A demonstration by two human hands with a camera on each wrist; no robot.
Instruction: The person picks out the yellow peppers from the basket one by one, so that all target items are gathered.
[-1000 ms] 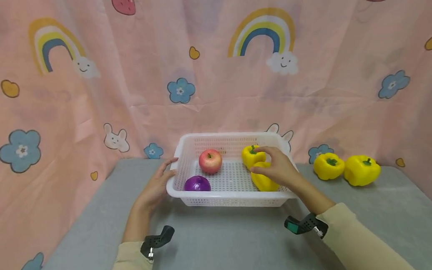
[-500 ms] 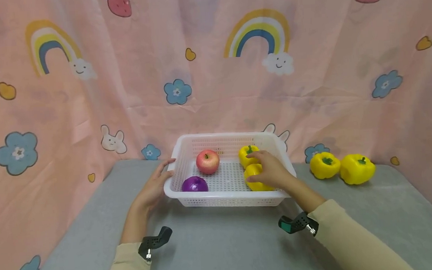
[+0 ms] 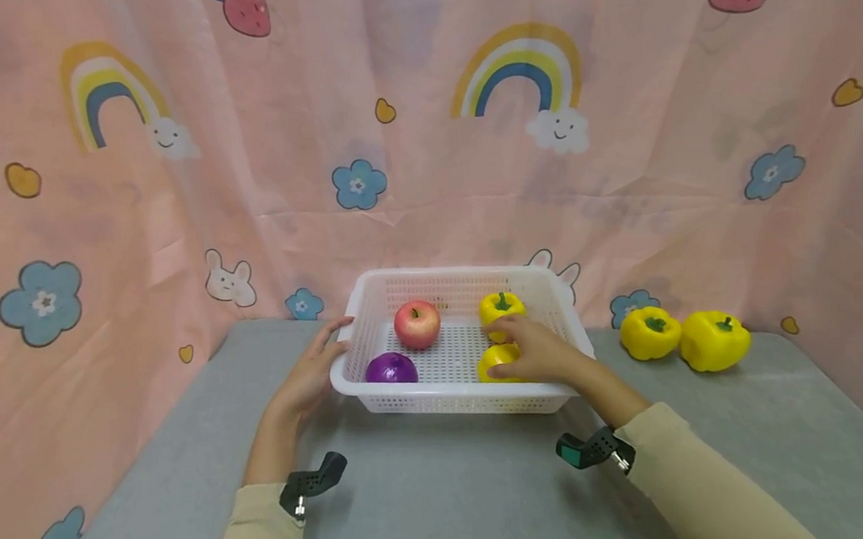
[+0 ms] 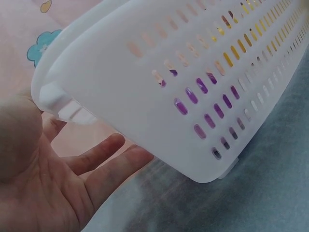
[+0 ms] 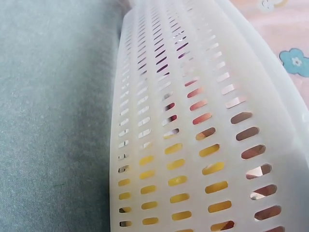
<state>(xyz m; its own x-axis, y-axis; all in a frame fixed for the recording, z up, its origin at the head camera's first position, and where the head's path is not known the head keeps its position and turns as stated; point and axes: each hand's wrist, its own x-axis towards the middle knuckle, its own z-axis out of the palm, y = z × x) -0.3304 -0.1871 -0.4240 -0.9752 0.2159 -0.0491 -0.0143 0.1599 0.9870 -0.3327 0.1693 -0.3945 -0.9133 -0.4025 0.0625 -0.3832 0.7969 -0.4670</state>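
Note:
My left hand [image 3: 310, 380] holds the left end of a white plastic basket [image 3: 455, 391]; in the left wrist view the thumb goes to the rim and the fingers [image 4: 108, 152] lie under it against the outside wall. My right hand [image 3: 538, 350] reaches over the basket's right side, thumb and fingers around a yellow bell pepper [image 3: 494, 359] at the front, partly hidden by the hand. Behind it sits a second yellow bell pepper [image 3: 499, 305]. A red apple [image 3: 417, 325] and a glossy purple, onion-like vegetable [image 3: 391, 368] lie in the left half.
Two more yellow bell peppers, a smaller one [image 3: 650, 333] and a larger one [image 3: 714, 341], stand on the grey tabletop [image 3: 447, 485] right of the basket. A pink patterned curtain [image 3: 428, 220] hangs close behind. The basket's slotted wall [image 5: 193, 159] fills much of the right wrist view.
My right hand has shifted left inside the basket, and the front bell pepper has moved left with it, apart from the right wall. The left hand stays at the basket's left end.

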